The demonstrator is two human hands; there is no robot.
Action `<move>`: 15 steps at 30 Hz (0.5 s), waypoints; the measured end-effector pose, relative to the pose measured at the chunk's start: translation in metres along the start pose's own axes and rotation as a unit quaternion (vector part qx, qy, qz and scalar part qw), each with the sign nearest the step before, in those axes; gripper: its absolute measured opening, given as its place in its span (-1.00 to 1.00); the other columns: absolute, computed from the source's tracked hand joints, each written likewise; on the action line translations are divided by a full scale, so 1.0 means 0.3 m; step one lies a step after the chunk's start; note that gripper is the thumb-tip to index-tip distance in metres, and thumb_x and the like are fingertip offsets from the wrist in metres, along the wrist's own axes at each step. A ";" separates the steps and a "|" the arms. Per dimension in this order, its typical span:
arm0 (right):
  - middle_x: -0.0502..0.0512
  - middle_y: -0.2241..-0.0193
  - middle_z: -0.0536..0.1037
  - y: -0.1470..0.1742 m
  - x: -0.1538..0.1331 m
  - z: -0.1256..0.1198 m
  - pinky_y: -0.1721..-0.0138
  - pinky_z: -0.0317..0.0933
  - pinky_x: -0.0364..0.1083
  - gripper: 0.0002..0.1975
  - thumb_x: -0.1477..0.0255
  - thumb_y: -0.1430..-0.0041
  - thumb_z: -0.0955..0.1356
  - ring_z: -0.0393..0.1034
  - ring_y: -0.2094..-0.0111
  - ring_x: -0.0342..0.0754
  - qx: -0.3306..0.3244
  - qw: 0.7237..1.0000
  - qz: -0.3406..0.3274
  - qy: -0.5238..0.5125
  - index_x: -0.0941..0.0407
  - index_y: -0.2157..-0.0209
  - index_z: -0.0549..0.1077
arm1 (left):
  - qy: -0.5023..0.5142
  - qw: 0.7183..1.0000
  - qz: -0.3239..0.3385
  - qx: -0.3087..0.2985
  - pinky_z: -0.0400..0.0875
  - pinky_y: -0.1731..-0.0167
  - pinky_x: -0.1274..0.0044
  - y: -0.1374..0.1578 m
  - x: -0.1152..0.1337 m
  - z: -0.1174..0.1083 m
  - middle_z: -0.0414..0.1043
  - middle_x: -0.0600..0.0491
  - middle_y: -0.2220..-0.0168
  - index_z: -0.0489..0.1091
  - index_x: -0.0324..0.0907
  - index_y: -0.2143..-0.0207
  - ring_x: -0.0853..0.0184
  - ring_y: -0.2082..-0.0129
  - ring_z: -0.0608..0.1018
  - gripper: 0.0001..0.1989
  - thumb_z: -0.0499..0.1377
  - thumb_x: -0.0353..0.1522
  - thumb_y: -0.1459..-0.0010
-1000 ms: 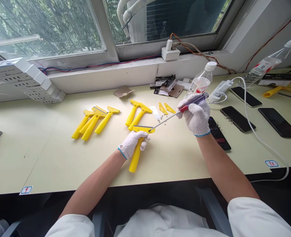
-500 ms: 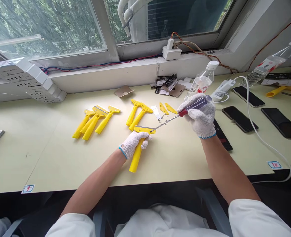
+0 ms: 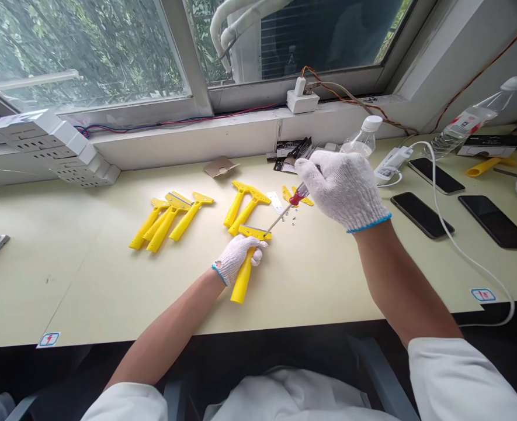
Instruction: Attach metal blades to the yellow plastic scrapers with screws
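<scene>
With our left hand (image 3: 238,252) we are gripping the yellow scraper (image 3: 242,278) just below its head, probably steadying it against the screwdriver (image 3: 295,199). With our right hand (image 3: 344,188) we are clasping the driver's handle from above, seemingly for pressing and turning; its slanting tip is apparently meeting the scraper head's right end. Beyond the scraper, rightward, small screws (image 3: 293,218) and a white plate (image 3: 276,203) are lying, presumably for easy reach. Leftward, a scraper cluster (image 3: 160,231) is lying, likely leaving us working room.
</scene>
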State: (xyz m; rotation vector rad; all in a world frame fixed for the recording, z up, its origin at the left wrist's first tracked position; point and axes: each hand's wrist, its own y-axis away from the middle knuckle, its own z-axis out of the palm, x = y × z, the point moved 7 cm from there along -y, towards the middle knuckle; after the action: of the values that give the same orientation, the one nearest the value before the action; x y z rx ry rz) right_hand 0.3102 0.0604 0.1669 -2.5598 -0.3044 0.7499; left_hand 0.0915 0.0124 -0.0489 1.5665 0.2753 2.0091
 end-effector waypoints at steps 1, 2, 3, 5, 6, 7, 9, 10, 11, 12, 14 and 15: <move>0.19 0.51 0.51 -0.017 -0.009 -0.005 0.28 0.20 0.02 -0.59 0.20 -0.48 0.30 0.48 0.31 0.11 -0.006 0.999 0.002 0.046 0.06 0.48 0.35 | -0.001 1.000 0.002 0.001 0.21 0.56 0.59 -0.002 -0.002 -0.003 0.32 0.06 0.58 0.54 -0.27 0.33 0.44 0.60 0.33 -0.86 0.32 -0.34 -0.16; 0.19 0.51 0.50 -0.034 -0.019 -0.004 0.29 0.16 0.02 -0.56 0.17 -0.48 0.31 0.47 0.32 0.11 -0.018 0.997 -0.003 0.077 0.06 0.49 0.36 | -0.002 1.000 0.004 0.001 0.19 0.57 0.59 -0.004 -0.004 -0.004 0.30 0.08 0.59 0.54 -0.27 0.35 0.45 0.61 0.30 -0.86 0.31 -0.34 -0.16; 0.19 0.51 0.50 -0.048 -0.027 0.002 0.29 0.14 0.02 -0.56 0.17 -0.47 0.32 0.45 0.34 0.10 -0.037 0.995 -0.013 0.093 0.06 0.49 0.36 | -0.002 1.000 0.005 0.000 0.16 0.58 0.58 -0.005 -0.005 -0.005 0.27 0.09 0.60 0.52 -0.27 0.36 0.46 0.62 0.27 -0.86 0.29 -0.34 -0.16; 0.16 0.50 0.52 -0.065 -0.039 0.017 0.29 0.12 0.02 -0.59 0.19 -0.46 0.35 0.41 0.37 0.07 -0.082 0.992 -0.037 0.089 0.06 0.48 0.38 | -0.002 1.000 0.005 -0.002 0.13 0.59 0.58 -0.007 -0.008 -0.006 0.24 0.11 0.61 0.49 -0.25 0.40 0.48 0.64 0.22 -0.88 0.28 -0.36 -0.15; 0.14 0.49 0.53 -0.069 -0.043 0.021 0.28 0.13 0.02 -0.61 0.20 -0.46 0.35 0.39 0.37 0.05 -0.101 0.991 -0.049 0.073 0.05 0.47 0.39 | -0.001 1.000 0.005 -0.003 0.12 0.59 0.57 -0.008 -0.008 -0.006 0.24 0.12 0.60 0.47 -0.23 0.41 0.49 0.64 0.21 -0.89 0.27 -0.37 -0.15; 0.12 0.48 0.54 -0.069 -0.046 0.021 0.27 0.15 0.01 -0.64 0.22 -0.46 0.35 0.39 0.38 0.04 -0.118 0.990 -0.059 0.054 0.05 0.44 0.41 | -0.001 1.000 0.005 -0.004 0.11 0.59 0.57 -0.008 -0.009 -0.005 0.24 0.12 0.60 0.45 -0.22 0.41 0.49 0.64 0.20 -0.89 0.27 -0.37 -0.15; 0.09 0.44 0.58 -0.064 -0.045 0.011 0.24 0.19 0.01 -0.71 0.26 -0.46 0.35 0.41 0.37 0.03 -0.147 0.986 -0.078 0.014 0.04 0.38 0.45 | -0.001 1.000 0.007 -0.007 0.10 0.59 0.57 -0.010 -0.008 -0.004 0.24 0.12 0.61 0.44 -0.21 0.42 0.49 0.65 0.19 -0.88 0.26 -0.37 -0.16; 0.08 0.42 0.60 -0.059 -0.042 0.004 0.23 0.21 0.00 -0.76 0.28 -0.45 0.36 0.43 0.36 0.02 -0.161 0.983 -0.086 -0.006 0.03 0.34 0.47 | -0.001 1.000 0.009 -0.007 0.10 0.60 0.57 -0.011 -0.007 -0.005 0.23 0.13 0.61 0.43 -0.21 0.42 0.49 0.65 0.18 -0.88 0.26 -0.37 -0.17; 0.07 0.39 0.61 -0.055 -0.036 -0.003 0.23 0.23 0.00 -0.81 0.29 -0.44 0.37 0.45 0.35 0.02 -0.174 0.980 -0.093 -0.027 0.03 0.30 0.48 | 0.000 1.000 0.011 -0.006 0.09 0.60 0.57 -0.011 -0.006 -0.006 0.23 0.13 0.61 0.43 -0.21 0.42 0.49 0.65 0.18 -0.88 0.25 -0.36 -0.18; 0.07 0.36 0.63 -0.052 -0.028 -0.010 0.22 0.25 0.00 -0.86 0.30 -0.41 0.39 0.47 0.34 0.03 -0.185 0.977 -0.098 -0.049 0.02 0.26 0.50 | 0.001 1.000 0.013 -0.004 0.09 0.60 0.56 -0.012 -0.006 -0.007 0.24 0.12 0.61 0.44 -0.21 0.42 0.49 0.66 0.19 -0.87 0.25 -0.36 -0.17; 0.08 0.30 0.66 -0.049 -0.009 -0.020 0.22 0.29 0.01 -0.93 0.34 -0.36 0.42 0.51 0.31 0.04 -0.200 0.970 -0.103 -0.092 0.02 0.21 0.51 | 0.001 1.000 0.012 -0.001 0.10 0.61 0.55 -0.011 -0.006 -0.010 0.26 0.11 0.61 0.44 -0.20 0.42 0.48 0.66 0.19 -0.88 0.26 -0.35 -0.16; 0.09 0.27 0.67 -0.049 0.000 -0.022 0.21 0.31 0.01 -0.95 0.37 -0.33 0.43 0.52 0.29 0.04 -0.205 0.967 -0.104 -0.112 0.03 0.20 0.51 | -0.001 1.000 0.012 -0.002 0.11 0.61 0.55 -0.011 -0.006 -0.010 0.27 0.11 0.61 0.44 -0.20 0.42 0.48 0.67 0.20 -0.88 0.26 -0.35 -0.15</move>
State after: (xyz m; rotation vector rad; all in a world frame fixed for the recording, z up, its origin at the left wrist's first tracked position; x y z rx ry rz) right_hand 0.3127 0.0708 0.1788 -2.7566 -0.8704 0.9814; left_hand 0.0899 0.0146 -0.0528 1.5767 0.2537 2.0253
